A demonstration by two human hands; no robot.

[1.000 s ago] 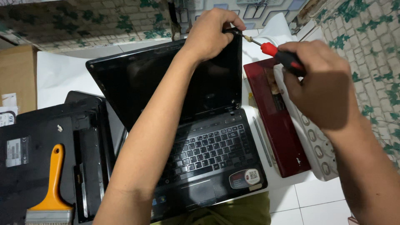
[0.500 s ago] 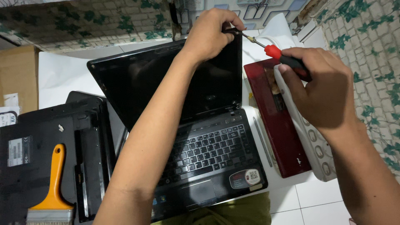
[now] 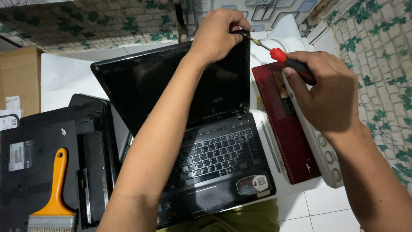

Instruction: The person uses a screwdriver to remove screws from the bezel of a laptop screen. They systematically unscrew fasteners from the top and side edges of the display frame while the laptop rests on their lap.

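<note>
A brown cardboard box [image 3: 19,79] stands at the far left, a white paper label low on its side. Beside it lies an overturned matte black laptop [image 3: 47,163] with a pale rectangular sticker, an orange-handled brush [image 3: 53,193] resting on it. The open glossy black laptop [image 3: 193,129] sits mid-table, a red-and-white sticker on its palm rest. The left hand [image 3: 219,34] pinches the screen's top right corner; the right hand [image 3: 330,94] grips a red-and-black screwdriver [image 3: 279,53], tip at that corner. A dark red case [image 3: 285,129] lies alongside.
</note>
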